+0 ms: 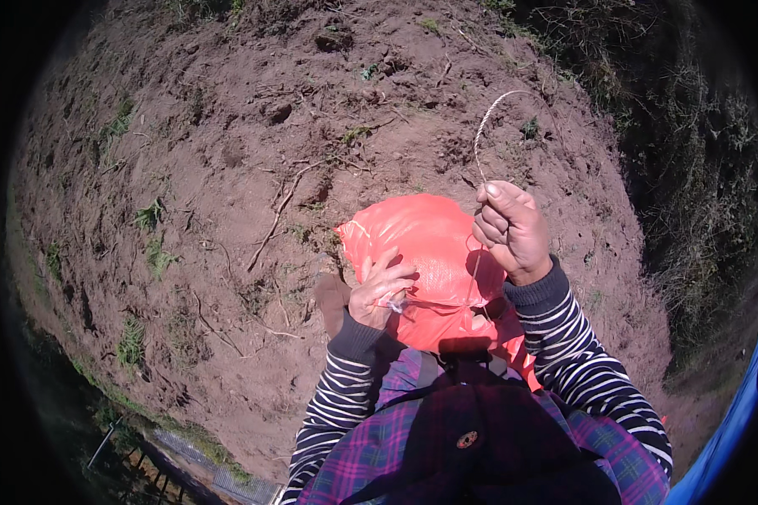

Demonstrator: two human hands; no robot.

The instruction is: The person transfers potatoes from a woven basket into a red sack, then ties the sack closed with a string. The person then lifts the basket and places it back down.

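Note:
A red-orange plastic sack (417, 236) lies on the dirt slope just in front of my body, with its gathered, crumpled part nearest me. My left hand (377, 288) rests on its left side, fingers bent and apart, beside a small whitish strip (396, 307). Raised over the sack's right side, my right hand (509, 223) is closed on a thin, pale twisted cord (483, 126). One length of the cord arches up and to the right from my fist; another hangs down across the sack.
Loose reddish soil (177, 252) with roots and small ferns surrounds the sack. Dark brush (691, 143) borders the upper right. A blue sheet (733, 412) shows at the right rim. A grey ridged surface (202, 459) and greenery lie low at the lower left.

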